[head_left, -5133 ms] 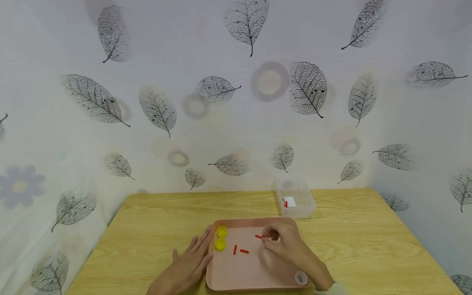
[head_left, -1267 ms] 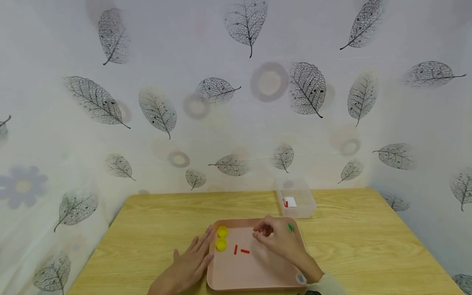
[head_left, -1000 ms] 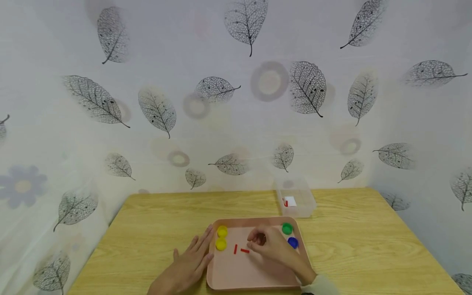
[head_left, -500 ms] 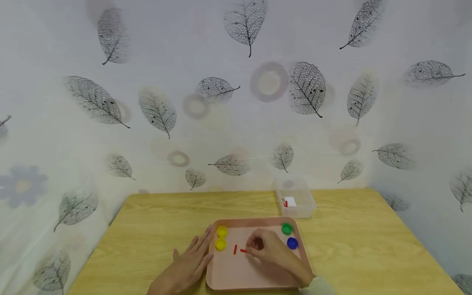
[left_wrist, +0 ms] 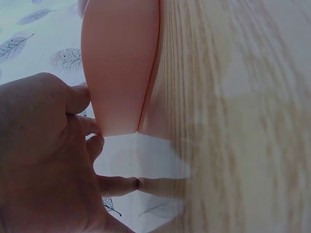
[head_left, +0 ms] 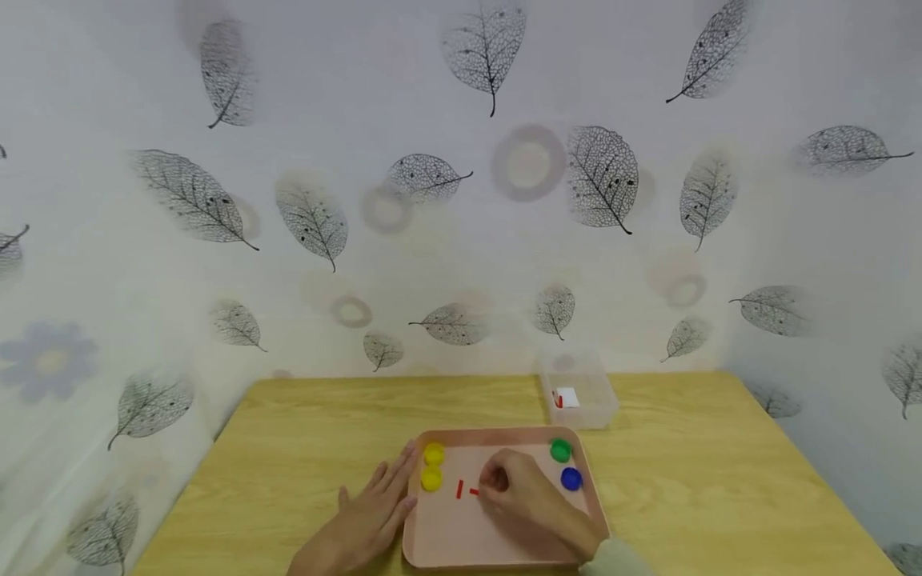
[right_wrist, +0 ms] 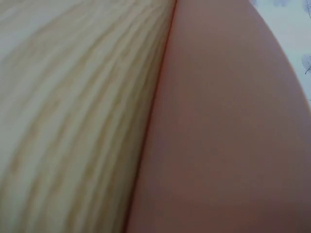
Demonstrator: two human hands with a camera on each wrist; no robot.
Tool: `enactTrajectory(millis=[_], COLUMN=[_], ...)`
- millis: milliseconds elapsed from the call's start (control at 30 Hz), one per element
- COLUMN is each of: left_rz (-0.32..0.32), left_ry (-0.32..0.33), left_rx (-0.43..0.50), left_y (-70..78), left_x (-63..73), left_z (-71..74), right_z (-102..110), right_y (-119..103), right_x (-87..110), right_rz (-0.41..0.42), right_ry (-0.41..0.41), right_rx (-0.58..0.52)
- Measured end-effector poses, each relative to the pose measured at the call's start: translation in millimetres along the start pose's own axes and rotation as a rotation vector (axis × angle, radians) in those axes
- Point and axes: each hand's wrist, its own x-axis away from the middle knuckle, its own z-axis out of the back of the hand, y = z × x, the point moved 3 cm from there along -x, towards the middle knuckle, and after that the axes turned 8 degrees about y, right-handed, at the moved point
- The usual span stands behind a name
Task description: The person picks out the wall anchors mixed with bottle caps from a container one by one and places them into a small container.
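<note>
In the head view a pink tray (head_left: 497, 544) lies on the table. My right hand (head_left: 522, 488) is over its middle, thumb and fingers pinched together at a small red stick (head_left: 474, 492), whose right end they cover. A second red stick (head_left: 459, 489) lies upright-looking just left of it. My left hand (head_left: 367, 516), fingers straight, rests against the tray's left edge. The left wrist view shows that hand (left_wrist: 48, 155) with fingertips at the tray's outer wall (left_wrist: 119, 73). The right wrist view shows only the tray's outside (right_wrist: 218, 126) and table, no fingers.
Two yellow round caps (head_left: 432, 466) sit at the tray's upper left. A green cap (head_left: 560, 450) and a blue cap (head_left: 571, 478) sit at its right. Behind the tray stands a clear plastic box (head_left: 594, 396) with a white piece and red pieces inside. A patterned curtain rises behind.
My right hand has moved left and down toward the red sticks, uncovering the green and blue caps. The stick it pinched earlier no longer shows separately. My left hand has stayed put.
</note>
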Motion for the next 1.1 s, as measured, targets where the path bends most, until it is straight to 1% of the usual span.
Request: enactTrajectory(millis=[133,233,433,533,767,933,1100], left_rz=[0.016,0.016,-0.009,-0.014,0.018,0.019,0.012], left_ry=[-0.010,-0.007,0.031,0.033,-0.011,-0.011,0.001], left_rx=[-0.001,-0.002,-0.006,0.000,0.007,0.005,0.000], left_y=[-2.3,-1.3,-0.8,0.0,-0.9,-1.3,-0.3], left_x=[0.5,1.1,2.2,3.0,1.4,0.6,1.4], left_z=[0.2,0.7,0.7,1.6,0.6,0.0,-0.1], right_z=[-3.9,-5.8,-7.5,-7.1,-6.5,-0.6,12.8], right_y=[-0.4,1.0,0.5,-1.4,-6.1,-11.2,-14.3], right_x=[-0.9,-0.8,-0.5,-0.1,2.9,6.3,5.4], right_rz=[0.003,0.035,0.056,0.057,0.068,0.062,0.094], right_ry=[-0.013,-0.012,-0.011,-0.008,0.016,0.047,0.092], right_rx=[0.028,0.052,0.076,0.090,0.093,0.079,0.093])
